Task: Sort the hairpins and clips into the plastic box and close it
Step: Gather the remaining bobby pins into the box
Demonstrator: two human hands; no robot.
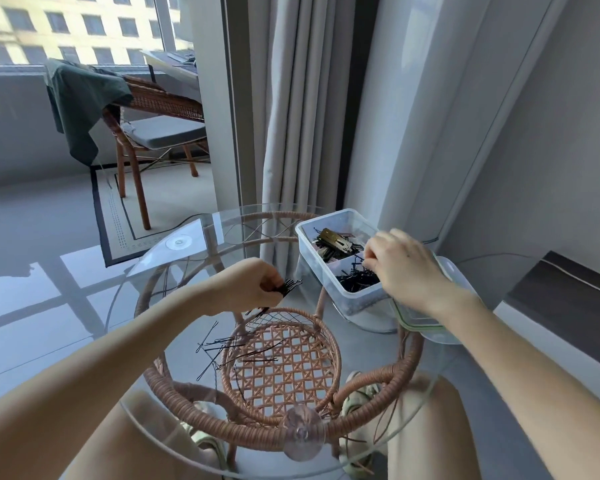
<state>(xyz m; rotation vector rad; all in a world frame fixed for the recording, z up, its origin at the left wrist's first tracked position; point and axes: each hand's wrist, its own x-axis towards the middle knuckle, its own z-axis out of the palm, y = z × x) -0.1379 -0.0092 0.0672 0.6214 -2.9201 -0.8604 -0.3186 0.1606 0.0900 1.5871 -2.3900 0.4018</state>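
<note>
- Hairpins still to be sorted, the loose hairpins, lie scattered on the glass tabletop in front of the person, well apart from the plastic box at the far right edge.
- The left hand pinches a bundle of hairpins between curled fingers and thumb, with the tips pointing towards the box.
- The right hand hovers over the box's near compartment, fingertips drawn together. I cannot tell whether a pin sits between them.
- That compartment already holds a pile of black pins. The far one holds the clips, so pins probably belong on the near side only.
- To do this step well, the bundle should be kept aligned and let go low inside the compartment, so no pin bounces over the divider or the rim.
- Thin pins on slick glass are likely fiddly to lift. Sliding them together first may help.
- The lid lies under the right wrist, beside the box, ready for closing.
- The rattan frame shows through the glass, and its weave makes the dark pins harder to pick out.
- A suction cup sits near the front edge.
</note>
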